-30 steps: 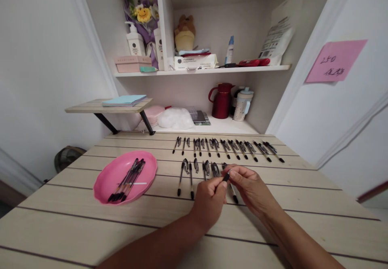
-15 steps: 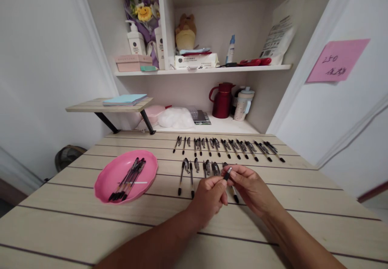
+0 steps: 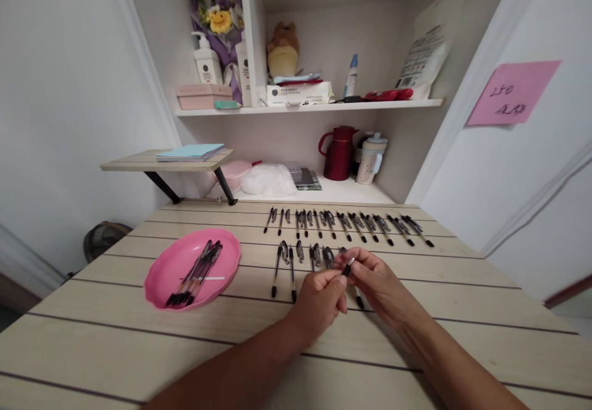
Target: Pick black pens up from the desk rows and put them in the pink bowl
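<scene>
My left hand [image 3: 319, 302] is closed around a pen [image 3: 346, 270], whose black grip and pale metallic tip stick out between my two hands. The rest of its barrel is hidden in my fingers. My right hand [image 3: 379, 287] is closed too, its thumb and fingertips pinching at the tip end. Just beyond my hands lies a nearer row of uncapped pens [image 3: 292, 274] with black caps [image 3: 300, 251] beside them. Part of that row is covered by my hands. Farther back is a longer row of pens and caps [image 3: 350, 226].
On the left of the slatted table [image 3: 185, 360] sits a pink scalloped dish [image 3: 155, 274] with several pens and a white strip in it. A small raised shelf [image 3: 134, 162] carries blue paper. Against the back stand a red jug [image 3: 339, 154] and a lidded cup [image 3: 371, 160].
Both hands stay in nearly the same place. My right fingertips have shifted slightly at the pen's tip, and the black grip sits a little lower. The laid-out pens have not moved.
</scene>
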The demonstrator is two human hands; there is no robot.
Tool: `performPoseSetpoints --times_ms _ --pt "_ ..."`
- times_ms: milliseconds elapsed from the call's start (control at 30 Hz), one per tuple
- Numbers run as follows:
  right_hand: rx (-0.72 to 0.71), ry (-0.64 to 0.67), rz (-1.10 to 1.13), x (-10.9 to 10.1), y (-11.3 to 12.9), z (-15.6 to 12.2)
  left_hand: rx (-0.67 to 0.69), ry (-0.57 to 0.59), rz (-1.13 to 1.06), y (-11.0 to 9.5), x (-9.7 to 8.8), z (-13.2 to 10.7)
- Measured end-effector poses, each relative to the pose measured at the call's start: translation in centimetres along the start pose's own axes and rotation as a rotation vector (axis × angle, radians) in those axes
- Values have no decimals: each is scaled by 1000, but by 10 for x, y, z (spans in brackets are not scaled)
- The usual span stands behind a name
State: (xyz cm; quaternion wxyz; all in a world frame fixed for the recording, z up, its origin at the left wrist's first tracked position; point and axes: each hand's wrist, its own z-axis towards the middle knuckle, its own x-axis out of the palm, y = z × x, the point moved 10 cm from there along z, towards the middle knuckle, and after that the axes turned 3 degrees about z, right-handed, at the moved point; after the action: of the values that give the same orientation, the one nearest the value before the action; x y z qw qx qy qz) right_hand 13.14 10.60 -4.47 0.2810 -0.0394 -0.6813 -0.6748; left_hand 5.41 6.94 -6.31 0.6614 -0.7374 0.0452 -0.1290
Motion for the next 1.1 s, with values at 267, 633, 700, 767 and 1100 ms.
performPoseSetpoints --times_ms 267,633,700,767,1100 --pt "-25 -28 -23 -7 -1 3 -21 3 35 2 -1 1" --pt "-22 -32 -89 -13 -6 5 38 -16 130 1 -6 2" --pt "-25 -41 -132 -14 -6 5 48 -13 156 2 -6 3" --pt "-27 -28 -180 -14 -3 7 47 -13 153 2 -6 4" --pt "41 -348 -1537 -73 40 32 -64 -168 -182 -1 -29 23"
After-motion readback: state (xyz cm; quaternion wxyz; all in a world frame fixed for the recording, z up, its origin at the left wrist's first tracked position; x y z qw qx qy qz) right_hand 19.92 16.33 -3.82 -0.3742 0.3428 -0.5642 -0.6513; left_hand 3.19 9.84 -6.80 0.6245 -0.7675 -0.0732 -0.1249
